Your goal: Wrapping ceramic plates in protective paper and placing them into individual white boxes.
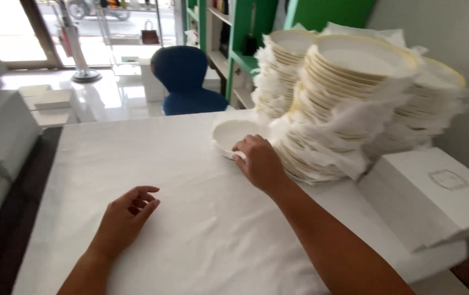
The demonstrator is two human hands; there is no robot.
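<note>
The right hand grips the near rim of a small white bowl, fingers curled over its edge; the bowl sits on the paper-covered bench, just left of the plate stacks. The left hand rests palm-down on the paper, nearer the camera than the bowl, fingers loosely bent and holding nothing. This looks like the start of moving the bowl; drawing it away from the stacks calls for a steady pull. One bowl shows, three stacks of paper-layered plates, and one white box right of the stacks.
</note>
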